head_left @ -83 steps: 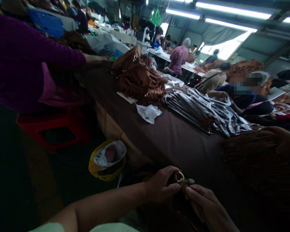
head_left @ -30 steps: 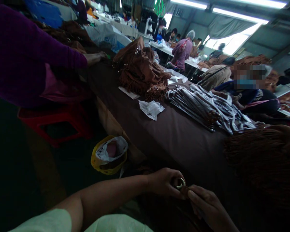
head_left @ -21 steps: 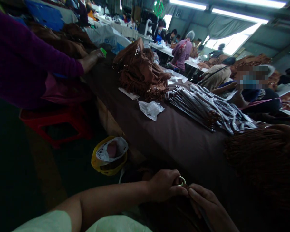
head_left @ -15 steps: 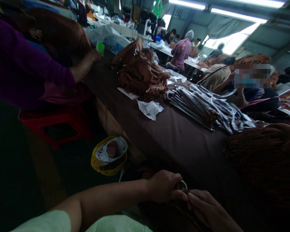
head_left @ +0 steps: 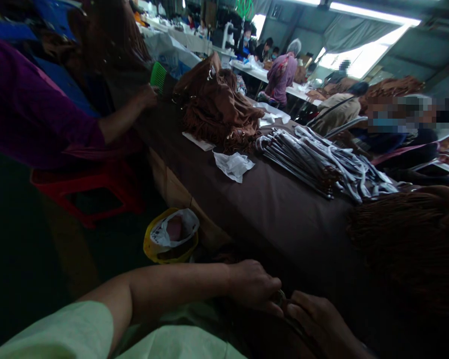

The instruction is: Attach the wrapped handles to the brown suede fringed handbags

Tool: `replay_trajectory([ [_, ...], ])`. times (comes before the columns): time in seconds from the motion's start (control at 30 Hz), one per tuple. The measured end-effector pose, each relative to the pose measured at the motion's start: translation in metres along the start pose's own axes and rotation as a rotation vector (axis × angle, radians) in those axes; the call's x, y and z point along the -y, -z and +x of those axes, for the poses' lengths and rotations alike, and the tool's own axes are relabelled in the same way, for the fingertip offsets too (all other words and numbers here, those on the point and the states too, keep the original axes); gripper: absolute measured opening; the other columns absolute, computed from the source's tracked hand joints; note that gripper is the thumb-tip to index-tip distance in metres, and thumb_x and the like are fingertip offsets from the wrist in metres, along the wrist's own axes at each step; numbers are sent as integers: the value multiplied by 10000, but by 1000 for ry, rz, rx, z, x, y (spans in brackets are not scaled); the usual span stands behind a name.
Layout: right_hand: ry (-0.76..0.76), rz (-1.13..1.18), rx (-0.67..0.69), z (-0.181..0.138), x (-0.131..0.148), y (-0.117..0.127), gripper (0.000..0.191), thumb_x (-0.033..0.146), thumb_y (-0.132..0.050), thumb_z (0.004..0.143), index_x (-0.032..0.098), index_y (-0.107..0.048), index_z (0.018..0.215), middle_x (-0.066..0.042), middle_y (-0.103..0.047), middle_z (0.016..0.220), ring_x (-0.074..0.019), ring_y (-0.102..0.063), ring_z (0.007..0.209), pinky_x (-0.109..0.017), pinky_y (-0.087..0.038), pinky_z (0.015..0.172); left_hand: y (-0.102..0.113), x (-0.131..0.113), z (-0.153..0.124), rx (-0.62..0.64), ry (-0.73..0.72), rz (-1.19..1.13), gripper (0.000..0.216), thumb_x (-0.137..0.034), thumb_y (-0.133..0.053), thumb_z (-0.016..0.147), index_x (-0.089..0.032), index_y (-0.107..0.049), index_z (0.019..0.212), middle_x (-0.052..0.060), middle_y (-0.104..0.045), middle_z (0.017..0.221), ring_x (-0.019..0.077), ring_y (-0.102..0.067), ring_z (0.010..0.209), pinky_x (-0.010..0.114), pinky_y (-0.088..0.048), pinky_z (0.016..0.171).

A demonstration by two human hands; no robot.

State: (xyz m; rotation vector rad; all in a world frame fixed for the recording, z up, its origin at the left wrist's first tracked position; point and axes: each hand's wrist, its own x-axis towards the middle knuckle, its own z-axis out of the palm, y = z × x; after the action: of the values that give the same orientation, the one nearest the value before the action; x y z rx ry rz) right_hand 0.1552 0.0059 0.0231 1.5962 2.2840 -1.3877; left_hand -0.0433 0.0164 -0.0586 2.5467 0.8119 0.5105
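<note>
Near the front edge of the table, my left hand is closed on a metal ring, part of which shows beyond the fingertips. Close beside it, my right hand has its thumb and fingers pinched together at the ring's lower right. Whatever the right fingers hold is too dark to name. Dark material hangs under both hands, its shape lost in shadow. To the right lies a brown fringed piece on the dark-covered table.
Bundled straps in white wrapping lie across the table, with brown fringed bags and crumpled white paper beyond. A yellow basket stands below at left. A co-worker's hand holds a green comb near a red stool.
My hands stay together, and the ring is now more covered by the fingers. The co-worker's green comb has turned to show its teeth, and the brown fringed piece there stands higher.
</note>
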Motion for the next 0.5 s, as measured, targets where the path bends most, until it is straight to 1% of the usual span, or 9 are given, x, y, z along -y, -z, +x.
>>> replay_trajectory([
  [0.07, 23, -64, -46, -1, 4, 0, 404, 532, -520, 848, 196, -541, 625, 22, -513, 604, -116, -425, 570, -245, -283, 541, 1, 1, 0, -11, -14, 9, 543, -697, -485, 803, -167, -571, 885, 64, -683, 686, 231, -677, 622, 271, -426, 466],
  [0.1, 19, -17, -39, -1, 5, 0, 399, 534, -519, 848, 197, -551, 638, 20, -513, 615, -118, -424, 576, -244, -288, 542, 2, 2, 0, -35, -27, 13, 535, -691, -491, 805, -167, -569, 876, 63, -681, 686, 227, -678, 632, 271, -431, 474],
  [0.17, -45, 201, 0, -1, 5, -2, 415, 564, -535, 824, 189, -544, 646, 27, -470, 612, -114, -397, 571, -239, -293, 530, 2, 3, -1, -96, -58, 20, 510, -673, -500, 813, -168, -564, 846, 63, -678, 697, 216, -679, 655, 274, -446, 503],
  [0.23, -162, 481, 51, 1, 1, -6, 427, 584, -601, 758, 180, -528, 642, 40, -424, 590, -105, -372, 551, -234, -291, 516, 1, 2, -2, -139, -92, 32, 491, -654, -500, 826, -167, -560, 816, 64, -681, 717, 208, -681, 678, 278, -463, 536],
  [0.3, -267, 671, 75, 4, -3, -13, 430, 580, -663, 689, 173, -533, 647, 43, -428, 576, -104, -392, 545, -236, -303, 525, -2, 0, -4, -140, -102, 46, 485, -645, -488, 838, -166, -560, 806, 66, -686, 728, 209, -685, 687, 281, -469, 543],
  [0.33, -303, 702, 79, 5, -4, -16, 443, 593, -675, 658, 172, -538, 642, 40, -443, 567, -109, -411, 543, -240, -313, 529, -4, -2, -5, -119, -85, 56, 490, -645, -480, 841, -163, -564, 809, 68, -686, 715, 212, -685, 670, 282, -466, 529],
  [0.37, -320, 677, 69, 7, -4, -20, 458, 613, -670, 641, 174, -538, 626, 34, -459, 557, -116, -427, 540, -245, -318, 528, -6, -3, -5, -84, -57, 64, 497, -648, -472, 844, -161, -568, 818, 70, -683, 691, 215, -683, 642, 281, -458, 505],
  [0.4, -318, 585, 43, 8, -3, -23, 464, 625, -656, 639, 179, -536, 604, 26, -476, 548, -123, -441, 537, -248, -318, 524, -8, -5, -5, -43, -27, 68, 502, -649, -468, 845, -158, -573, 833, 70, -679, 665, 217, -679, 612, 278, -448, 479],
  [0.5, -246, 35, -101, 7, 6, -25, 406, 570, -602, 711, 194, -562, 562, -12, -548, 545, -140, -469, 534, -259, -295, 519, -7, -8, -5, 59, 20, 65, 506, -650, -469, 843, -157, -580, 873, 64, -677, 630, 218, -672, 568, 266, -430, 441],
])
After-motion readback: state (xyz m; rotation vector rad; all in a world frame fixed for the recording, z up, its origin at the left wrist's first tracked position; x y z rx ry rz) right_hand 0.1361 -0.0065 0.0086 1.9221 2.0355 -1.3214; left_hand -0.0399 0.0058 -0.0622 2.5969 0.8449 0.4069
